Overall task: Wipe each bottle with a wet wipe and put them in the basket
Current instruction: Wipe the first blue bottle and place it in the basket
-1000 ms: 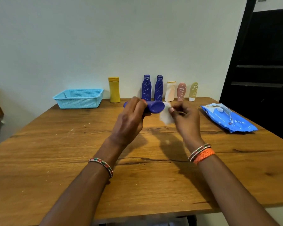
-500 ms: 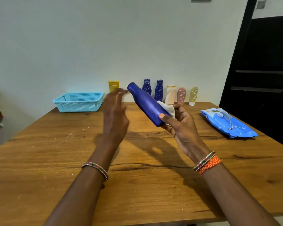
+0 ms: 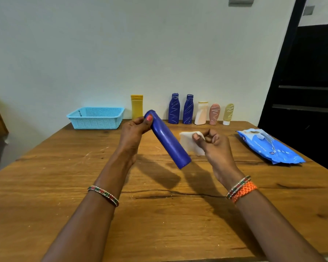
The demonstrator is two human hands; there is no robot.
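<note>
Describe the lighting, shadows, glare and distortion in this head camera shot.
Head view: soft, even light; the arms and the blue bottle in the left hand cast dark shadows toward the camera on the table; a pale glare streak runs along the bottle; the wipes pack shines slightly; wide-angle bending tilts the door frame at right; focus is sharp throughout.

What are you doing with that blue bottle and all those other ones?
A person is cleaning bottles. The left hand holds a blue bottle tilted above the wooden table, gripping it near its top. The right hand pinches a white wet wipe right beside it. Six more bottles stand in a row by the wall, waiting. The light blue basket sits at the back left, and the blue wipes pack lies on the right.
</note>
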